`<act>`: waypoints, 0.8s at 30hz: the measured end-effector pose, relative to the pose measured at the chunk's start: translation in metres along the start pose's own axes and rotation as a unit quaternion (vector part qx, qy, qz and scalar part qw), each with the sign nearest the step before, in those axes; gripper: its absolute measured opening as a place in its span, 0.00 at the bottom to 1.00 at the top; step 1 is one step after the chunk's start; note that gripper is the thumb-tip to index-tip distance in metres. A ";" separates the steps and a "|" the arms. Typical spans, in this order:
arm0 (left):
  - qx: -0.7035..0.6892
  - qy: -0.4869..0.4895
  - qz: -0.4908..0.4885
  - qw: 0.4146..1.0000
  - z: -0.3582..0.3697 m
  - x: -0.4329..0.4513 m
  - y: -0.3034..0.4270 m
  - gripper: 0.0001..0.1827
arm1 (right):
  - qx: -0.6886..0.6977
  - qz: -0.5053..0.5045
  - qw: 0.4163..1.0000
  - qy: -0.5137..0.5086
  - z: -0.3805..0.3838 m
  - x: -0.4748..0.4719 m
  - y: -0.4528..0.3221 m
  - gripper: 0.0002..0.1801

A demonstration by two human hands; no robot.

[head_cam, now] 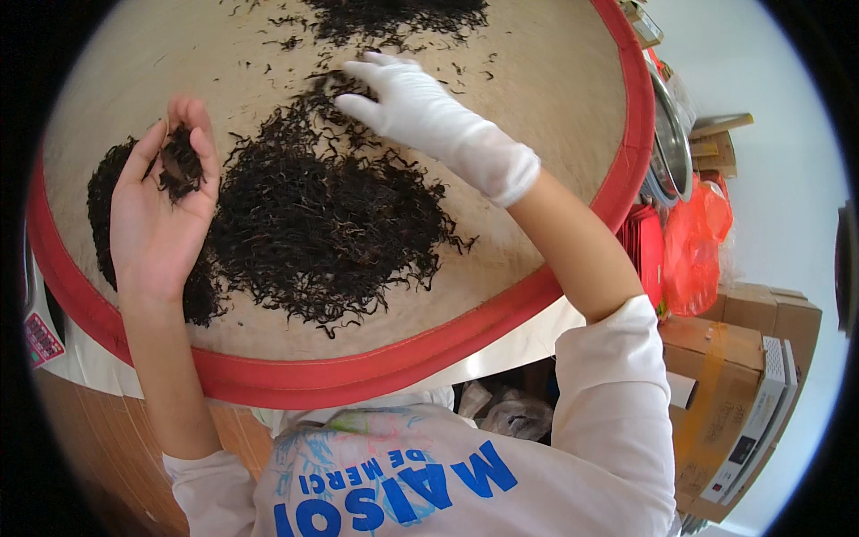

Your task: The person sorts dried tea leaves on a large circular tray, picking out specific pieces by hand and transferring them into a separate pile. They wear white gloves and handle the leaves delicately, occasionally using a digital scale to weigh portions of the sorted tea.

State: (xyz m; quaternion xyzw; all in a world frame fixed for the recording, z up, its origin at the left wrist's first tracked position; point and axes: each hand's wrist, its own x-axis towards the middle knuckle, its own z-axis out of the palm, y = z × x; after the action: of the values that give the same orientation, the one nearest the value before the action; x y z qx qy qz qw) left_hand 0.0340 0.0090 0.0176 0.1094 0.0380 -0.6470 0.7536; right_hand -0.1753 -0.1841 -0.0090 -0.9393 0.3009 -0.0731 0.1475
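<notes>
My bare left hand (164, 194) is turned palm up, its curled fingers and thumb around a small clump of dark tea leaves (180, 164). On my right hand (409, 101) is a white cloth glove. Its thumb and fingers are spread at the upper edge of the large middle pile of dark, twisted tea leaves (329, 215); whether they touch leaves is blurred. Another tea leaf pile (104, 208) lies at the left, partly hidden behind my left hand and wrist. A further heap (396, 17) is cut off by the top of the view, with loose leaves scattered below it.
The piles lie on a large round pale tray (550, 121) with a red fabric rim (376, 382). Beyond its right side are a steel basin (671, 134), a red plastic bag (698, 241) and cardboard boxes (711, 396). Plastic-wrapped items (517, 416) sit below the rim.
</notes>
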 end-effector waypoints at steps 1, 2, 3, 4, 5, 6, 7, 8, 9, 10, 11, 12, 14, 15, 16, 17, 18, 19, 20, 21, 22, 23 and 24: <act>-0.002 0.004 0.000 1.000 -0.004 0.001 0.003 0.14 | -0.018 0.008 1.000 -0.022 0.001 0.006 -0.009 0.34; -0.005 0.007 0.000 1.000 -0.006 0.003 0.003 0.14 | -0.007 -0.003 0.998 -0.058 -0.001 0.009 -0.017 0.35; -0.009 0.004 -0.005 1.000 -0.006 0.003 0.003 0.14 | -0.018 -0.024 0.999 -0.037 0.004 0.010 -0.024 0.36; -0.013 0.000 -0.010 1.000 -0.006 0.003 0.003 0.14 | 0.017 -0.057 0.997 -0.052 0.003 0.010 -0.027 0.36; -0.018 -0.003 -0.014 1.000 -0.005 0.003 0.002 0.14 | 0.052 -0.091 0.992 -0.068 0.000 0.010 -0.030 0.36; -0.018 -0.006 -0.013 1.000 -0.005 0.002 0.002 0.13 | 0.114 -0.104 0.983 -0.101 -0.002 0.009 -0.037 0.34; -0.018 -0.009 -0.011 1.000 -0.004 0.001 0.001 0.13 | 0.125 -0.129 0.979 -0.096 -0.002 0.002 -0.043 0.29; -0.018 -0.012 -0.009 1.000 -0.003 -0.001 0.001 0.13 | 0.143 -0.144 0.972 -0.116 -0.004 -0.002 -0.046 0.27; -0.018 -0.008 -0.010 1.000 -0.002 -0.001 0.001 0.13 | 0.160 -0.158 0.965 -0.136 -0.006 -0.006 -0.047 0.24; -0.018 -0.004 -0.010 1.000 -0.001 0.000 0.001 0.13 | 0.178 -0.139 0.964 -0.139 -0.007 -0.011 -0.049 0.19; -0.018 0.000 -0.010 1.000 -0.001 0.000 0.001 0.12 | 0.197 -0.100 0.963 -0.152 -0.010 -0.011 -0.049 0.18; -0.016 -0.001 -0.009 1.000 0.000 0.000 0.000 0.12 | 0.215 -0.059 0.961 -0.165 -0.013 -0.011 -0.048 0.17; -0.012 -0.003 -0.008 1.000 0.002 -0.001 -0.001 0.13 | 0.235 0.000 0.961 -0.146 -0.021 -0.012 -0.047 0.14; -0.011 -0.005 -0.008 1.000 0.003 -0.001 -0.001 0.13 | 0.323 0.071 0.929 -0.165 -0.027 -0.011 -0.046 0.13; -0.008 -0.005 -0.005 1.000 0.003 -0.001 -0.001 0.13 | 0.391 0.064 0.903 -0.166 -0.032 -0.011 -0.040 0.13; -0.006 -0.005 -0.002 1.000 0.003 -0.001 -0.001 0.13 | 0.457 0.057 0.872 -0.166 -0.036 -0.012 -0.035 0.13; -0.003 -0.006 0.000 1.000 0.003 0.000 -0.001 0.13 | 0.392 0.080 0.902 -0.163 -0.044 -0.015 -0.036 0.13; -0.005 -0.007 -0.001 1.000 0.002 -0.001 0.000 0.13 | 0.327 0.101 0.926 -0.161 -0.053 -0.016 -0.042 0.12; -0.008 -0.008 -0.003 1.000 0.001 -0.001 0.001 0.13 | 0.259 0.120 0.945 -0.157 -0.058 -0.017 -0.045 0.12; -0.011 -0.011 -0.008 1.000 0.000 0.000 0.001 0.13 | 0.228 0.052 0.961 -0.149 -0.055 -0.020 -0.041 0.11; -0.010 -0.006 -0.007 1.000 0.000 0.000 0.001 0.13 | 0.196 -0.016 0.970 -0.141 -0.049 -0.024 -0.035 0.11; -0.010 -0.002 -0.007 1.000 0.001 0.001 -0.001 0.13 | 0.162 -0.084 0.974 -0.131 -0.046 -0.027 -0.032 0.10; -0.008 0.005 -0.002 1.000 0.002 0.000 -0.001 0.13 | 0.159 -0.116 0.971 -0.137 -0.044 -0.031 -0.037 0.10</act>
State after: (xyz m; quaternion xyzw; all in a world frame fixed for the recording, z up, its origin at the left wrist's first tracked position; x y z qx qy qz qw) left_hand 0.0332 0.0088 0.0192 0.1065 0.0476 -0.6475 0.7530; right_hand -0.1908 -0.1476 0.0432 -0.9335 0.1513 -0.0075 0.3252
